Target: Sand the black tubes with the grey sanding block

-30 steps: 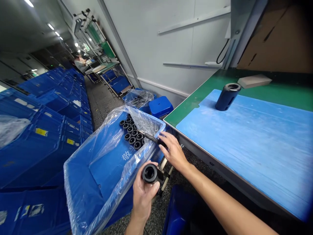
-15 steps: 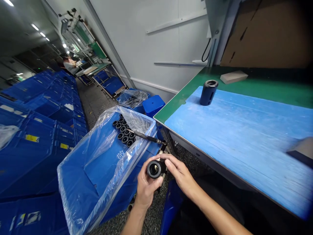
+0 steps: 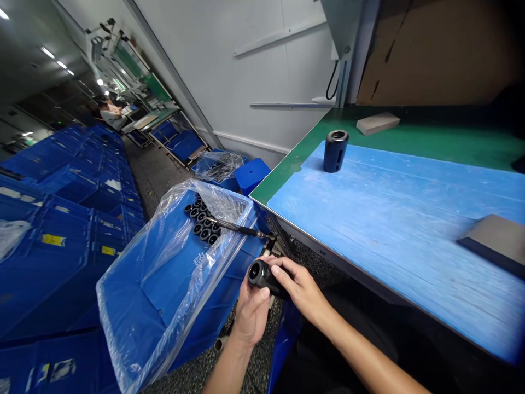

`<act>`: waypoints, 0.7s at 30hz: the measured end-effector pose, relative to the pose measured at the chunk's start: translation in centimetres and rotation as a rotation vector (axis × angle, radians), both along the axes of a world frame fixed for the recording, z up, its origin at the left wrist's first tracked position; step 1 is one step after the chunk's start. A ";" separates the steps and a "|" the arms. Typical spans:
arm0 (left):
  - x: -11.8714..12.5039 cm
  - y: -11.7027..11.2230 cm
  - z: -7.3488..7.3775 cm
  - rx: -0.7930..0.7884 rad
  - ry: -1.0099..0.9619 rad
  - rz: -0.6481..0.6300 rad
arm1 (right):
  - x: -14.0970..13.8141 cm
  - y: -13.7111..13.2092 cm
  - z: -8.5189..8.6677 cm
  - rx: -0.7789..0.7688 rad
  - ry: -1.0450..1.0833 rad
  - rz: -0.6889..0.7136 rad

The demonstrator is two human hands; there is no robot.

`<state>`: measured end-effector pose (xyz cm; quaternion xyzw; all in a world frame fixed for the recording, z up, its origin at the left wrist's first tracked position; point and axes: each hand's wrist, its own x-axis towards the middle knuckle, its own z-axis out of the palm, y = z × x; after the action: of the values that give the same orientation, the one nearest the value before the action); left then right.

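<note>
Between my two hands is a black hollow cylinder (image 3: 266, 279), tilted so that its open ring end faces up and left. My left hand (image 3: 251, 312) is closed around its near side, the thumb lying along it. The fingers of my right hand (image 3: 296, 284) wrap its other side from the right. A similar black cylinder (image 3: 335, 152) with a side slot stands upright on the blue mat (image 3: 381, 202). Left of my hands, several more black cylinders (image 3: 203, 223) stand grouped in a plastic-lined blue crate (image 3: 164, 306).
A black-handled tool (image 3: 238, 227) lies across the crate's edge. On the green table (image 3: 283, 175) are a grey block (image 3: 378, 123) and, at right, a larger grey-and-black block (image 3: 496, 241). Stacked blue crates (image 3: 65, 246) line the left. A person (image 3: 110, 114) sits far back.
The held cylinder has turned from facing me to lying more sideways, its ring end now up and left. My right hand grips farther along it. The camera view has shifted slightly.
</note>
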<state>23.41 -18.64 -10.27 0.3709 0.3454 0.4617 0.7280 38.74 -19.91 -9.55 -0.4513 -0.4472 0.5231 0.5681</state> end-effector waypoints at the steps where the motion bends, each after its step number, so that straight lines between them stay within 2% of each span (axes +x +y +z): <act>1: 0.1 0.0 -0.1 -0.017 0.007 0.005 | 0.0 0.0 -0.1 -0.012 0.012 -0.001; 4: 0.3 0.0 0.2 -0.028 0.073 0.016 | 0.0 0.1 -0.6 -0.044 0.042 0.002; 9: 0.6 0.3 1.0 0.038 0.234 0.014 | 0.2 0.0 -0.8 -0.084 0.060 0.001; 14: 1.0 0.4 1.3 0.102 0.316 0.015 | 0.6 -0.2 -0.1 -0.085 0.067 0.016; 21: 1.1 0.5 0.8 0.191 0.377 0.004 | 1.3 -0.5 0.7 -0.058 0.036 0.052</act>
<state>24.49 -18.17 -9.43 0.5173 0.4309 0.4165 0.6110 40.01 -20.43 -8.89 -0.4464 -0.4330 0.5586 0.5488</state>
